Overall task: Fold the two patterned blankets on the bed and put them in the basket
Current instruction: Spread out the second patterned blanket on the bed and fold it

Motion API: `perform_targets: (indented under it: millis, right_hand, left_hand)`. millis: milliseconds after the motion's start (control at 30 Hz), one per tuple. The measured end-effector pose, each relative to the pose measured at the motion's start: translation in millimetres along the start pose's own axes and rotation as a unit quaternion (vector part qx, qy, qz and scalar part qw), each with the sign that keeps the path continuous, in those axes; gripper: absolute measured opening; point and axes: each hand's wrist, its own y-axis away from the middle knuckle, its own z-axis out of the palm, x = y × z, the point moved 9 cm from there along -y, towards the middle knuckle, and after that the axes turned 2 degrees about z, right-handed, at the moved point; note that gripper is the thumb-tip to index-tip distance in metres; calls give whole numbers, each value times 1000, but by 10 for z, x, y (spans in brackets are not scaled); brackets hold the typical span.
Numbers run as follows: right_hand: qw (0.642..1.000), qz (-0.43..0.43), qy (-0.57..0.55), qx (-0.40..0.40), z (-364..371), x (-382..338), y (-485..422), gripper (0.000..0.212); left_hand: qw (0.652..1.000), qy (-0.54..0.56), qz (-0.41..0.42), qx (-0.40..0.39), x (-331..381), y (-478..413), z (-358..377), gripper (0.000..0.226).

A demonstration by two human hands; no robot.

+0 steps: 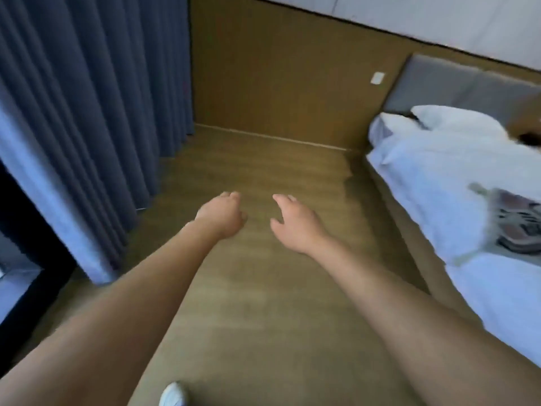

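Patterned blanket (516, 227) lies rumpled on the smooth white bed (439, 177); I see my left hand (222, 215) and right hand (295, 225) with fingers relaxed, empty.

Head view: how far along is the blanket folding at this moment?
Done: nothing visible. A patterned blanket lies rumpled on the bed, at the frame's right edge; a second one and the basket are not in view. In hand: nothing; left hand and right hand reach out empty over the floor. Left: folding both blankets and putting them in the basket.
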Motion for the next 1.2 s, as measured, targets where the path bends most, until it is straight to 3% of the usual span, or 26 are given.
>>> perform_targets:
  millis: [233, 433, 633, 767, 1200]
  right_hand:
    - [972, 218, 0, 91, -1359, 2571, 1509, 50]
    - [925, 351, -16, 145, -1940, 4206, 2536, 43]
    - [902, 402, -28, 154, -2312, 5684, 2687, 48]
    - [894, 432, -35, 114, -2447, 6561, 2688, 52]
    - [887, 444, -37, 119, -3155, 9224, 2692, 56]
  left_hand:
    - [961, -18, 258, -95, 3487, 2, 915, 55]
    - [899, -4, 411, -150, 5612, 154, 1636, 46]
    - [886, -40, 421, -192, 7022, -358, 2349, 58]
    - [874, -73, 426, -221, 7829, -722, 2736, 57]
    - [851, -109, 456, -236, 10138, -1459, 3886, 55]
